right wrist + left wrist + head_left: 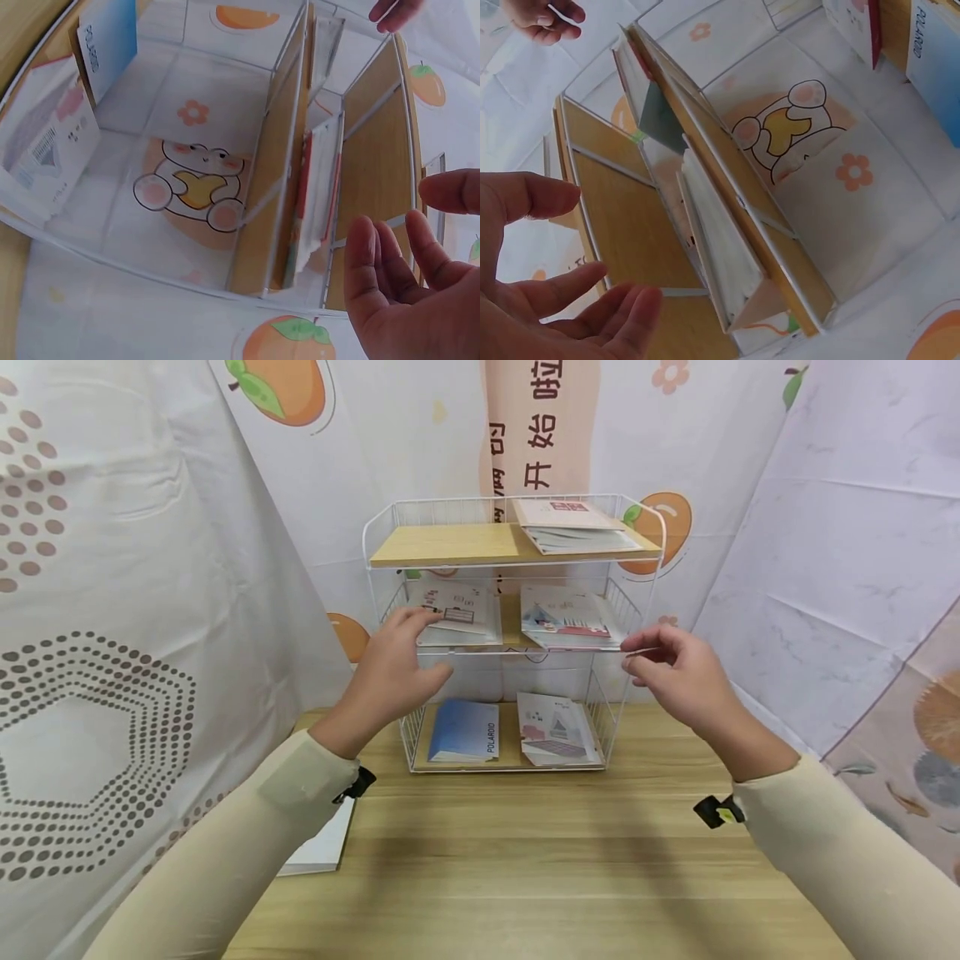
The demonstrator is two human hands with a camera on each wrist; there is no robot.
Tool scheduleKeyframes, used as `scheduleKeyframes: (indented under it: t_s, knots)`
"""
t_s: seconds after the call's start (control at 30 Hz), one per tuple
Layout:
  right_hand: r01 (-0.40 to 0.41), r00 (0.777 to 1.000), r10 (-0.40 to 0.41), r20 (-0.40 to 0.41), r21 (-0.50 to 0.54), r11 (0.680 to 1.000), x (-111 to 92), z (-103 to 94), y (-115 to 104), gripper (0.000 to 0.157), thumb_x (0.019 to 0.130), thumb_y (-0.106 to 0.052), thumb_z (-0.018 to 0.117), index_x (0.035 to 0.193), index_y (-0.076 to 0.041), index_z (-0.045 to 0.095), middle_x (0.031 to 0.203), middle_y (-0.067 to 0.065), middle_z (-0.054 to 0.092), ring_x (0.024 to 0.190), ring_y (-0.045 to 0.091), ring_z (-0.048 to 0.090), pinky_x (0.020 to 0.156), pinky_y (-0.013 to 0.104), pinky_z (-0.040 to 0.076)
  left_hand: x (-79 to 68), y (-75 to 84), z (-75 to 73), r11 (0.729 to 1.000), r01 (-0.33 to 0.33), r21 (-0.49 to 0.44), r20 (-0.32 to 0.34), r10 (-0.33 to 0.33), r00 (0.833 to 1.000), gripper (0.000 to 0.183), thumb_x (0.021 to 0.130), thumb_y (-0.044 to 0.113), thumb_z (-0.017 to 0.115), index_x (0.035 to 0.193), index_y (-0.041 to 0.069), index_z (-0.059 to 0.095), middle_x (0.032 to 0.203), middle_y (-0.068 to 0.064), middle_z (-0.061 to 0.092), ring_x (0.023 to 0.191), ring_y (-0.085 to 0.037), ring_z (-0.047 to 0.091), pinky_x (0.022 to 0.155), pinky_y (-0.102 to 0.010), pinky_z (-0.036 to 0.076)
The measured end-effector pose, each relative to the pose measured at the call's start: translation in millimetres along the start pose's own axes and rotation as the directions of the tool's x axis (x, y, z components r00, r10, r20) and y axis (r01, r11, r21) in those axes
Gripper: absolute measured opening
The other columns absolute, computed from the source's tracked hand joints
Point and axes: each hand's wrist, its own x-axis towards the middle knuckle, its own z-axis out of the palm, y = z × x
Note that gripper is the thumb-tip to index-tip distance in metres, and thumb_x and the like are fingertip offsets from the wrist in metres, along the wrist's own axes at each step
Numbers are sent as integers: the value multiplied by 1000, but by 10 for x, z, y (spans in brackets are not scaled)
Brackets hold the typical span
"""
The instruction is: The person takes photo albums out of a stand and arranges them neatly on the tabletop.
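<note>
A three-tier white wire rack with wooden shelves (442, 545) stands against the wall. On its middle tier lie a pale booklet (468, 602) at left and another with a tent picture (562, 610) at right. My left hand (397, 664) is in front of the left booklet, thumb and fingers spread, holding nothing. My right hand (682, 677) is by the rack's right side, near the tent booklet's front corner. In the right wrist view, its thumb and fingers stand apart with nothing between them. Whether either hand touches the rack, I cannot tell.
One booklet (570, 514) lies at the right of the top tier. A blue POLAROID booklet (461, 731) and a pale booklet (558, 731) occupy the bottom tier. A white book (322, 847) lies on the wooden table (510, 860), partly behind my left sleeve. Printed cloth hangs around.
</note>
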Motion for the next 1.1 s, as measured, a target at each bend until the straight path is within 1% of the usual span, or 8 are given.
scheduleKeyframes:
  t_s: [0.17, 0.37, 0.53, 0.6, 0.67, 0.83, 0.9, 1.1]
  knots:
    - [0, 999, -1, -32, -52, 999, 62, -58, -76, 23, 91, -27, 61, 110, -13, 63, 103, 5, 63, 83, 15, 63, 65, 21, 53, 119, 65, 10, 999, -47, 21, -25, 47, 999, 60, 78, 26, 66, 134, 11, 51, 139, -3, 46, 125, -21, 47, 99, -42, 43]
    - [13, 998, -21, -62, -127, 992, 139, -119, -162, 27, 90, -33, 61, 112, -17, 62, 107, 3, 61, 91, 14, 58, 65, 22, 48, 241, 130, 19, 997, -75, 36, -31, 76, 997, 60, 79, 26, 65, 134, 11, 49, 138, -2, 47, 124, -20, 48, 100, -40, 43]
    - [17, 993, -35, -116, -159, 987, 245, -161, -239, 30, 89, -31, 62, 116, -18, 61, 112, 1, 59, 98, 13, 55, 75, 22, 47, 358, 200, 22, 995, -81, 61, -21, 83, 996, 61, 80, 27, 64, 137, 12, 47, 143, 0, 44, 129, -19, 44, 103, -39, 41]
    - [16, 991, -37, -130, -161, 987, 286, -174, -278, 33, 88, -31, 62, 118, -18, 60, 116, 1, 58, 103, 13, 54, 81, 26, 49, 405, 237, 23, 994, -89, 65, -22, 91, 996, 62, 81, 27, 64, 138, 12, 46, 144, 0, 43, 130, -19, 43, 105, -38, 40]
    - [18, 990, -41, -138, -166, 986, 316, -185, -320, 36, 88, -31, 62, 122, -18, 58, 120, 1, 56, 108, 13, 54, 87, 30, 51, 451, 277, 24, 993, -97, 71, -27, 99, 995, 62, 81, 27, 64, 139, 12, 45, 144, 0, 44, 126, -18, 47, 103, -37, 41]
    - [27, 982, -61, -179, -187, 982, 389, -208, -433, 42, 87, -25, 58, 128, -16, 53, 129, 1, 54, 116, 15, 52, 93, 39, 50, 576, 389, 22, 989, -108, 106, -44, 113, 993, 60, 83, 27, 62, 139, 12, 45, 142, 0, 46, 125, -18, 47, 105, -40, 38]
    - [27, 978, -67, -198, -197, 980, 427, -217, -466, 44, 86, -23, 57, 129, -15, 52, 131, 1, 53, 119, 15, 50, 96, 39, 48, 629, 434, 26, 985, -103, 138, -48, 111, 993, 59, 84, 29, 61, 139, 13, 46, 141, 1, 48, 128, -18, 44, 107, -41, 35]
    - [35, 971, -92, -221, -250, 968, 554, -233, -528, 52, 86, -25, 58, 135, -12, 47, 135, 1, 51, 123, 14, 47, 98, 38, 45, 793, 573, 59, 960, -88, 264, -46, 103, 994, 61, 84, 36, 57, 139, 13, 46, 139, -1, 50, 124, -23, 45, 105, -41, 35]
